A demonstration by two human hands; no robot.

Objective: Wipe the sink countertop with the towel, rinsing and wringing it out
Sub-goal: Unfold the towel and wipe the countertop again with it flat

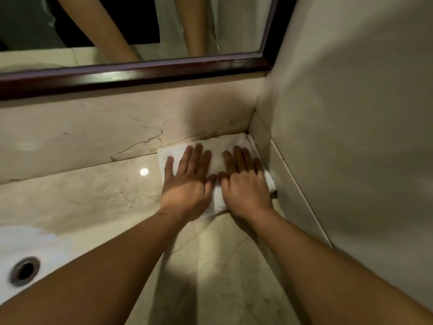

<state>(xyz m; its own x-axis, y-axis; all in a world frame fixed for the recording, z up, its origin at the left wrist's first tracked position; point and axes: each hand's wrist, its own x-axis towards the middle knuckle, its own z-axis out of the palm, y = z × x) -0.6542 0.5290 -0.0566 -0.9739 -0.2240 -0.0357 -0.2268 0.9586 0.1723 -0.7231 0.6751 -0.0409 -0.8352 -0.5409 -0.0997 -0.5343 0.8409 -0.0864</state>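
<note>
Both the left hand (187, 184) and right hand (243, 184) lie open, flat on the towel (216, 148), which sits in the far right corner of the worktop (93, 195).

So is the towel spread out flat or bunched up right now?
Mostly spread flat: the towel lies in the countertop corner under the left hand and right hand, both palms open.

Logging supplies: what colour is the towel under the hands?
White; the towel shows plainly in the head view, pressed flat on the countertop.
</note>
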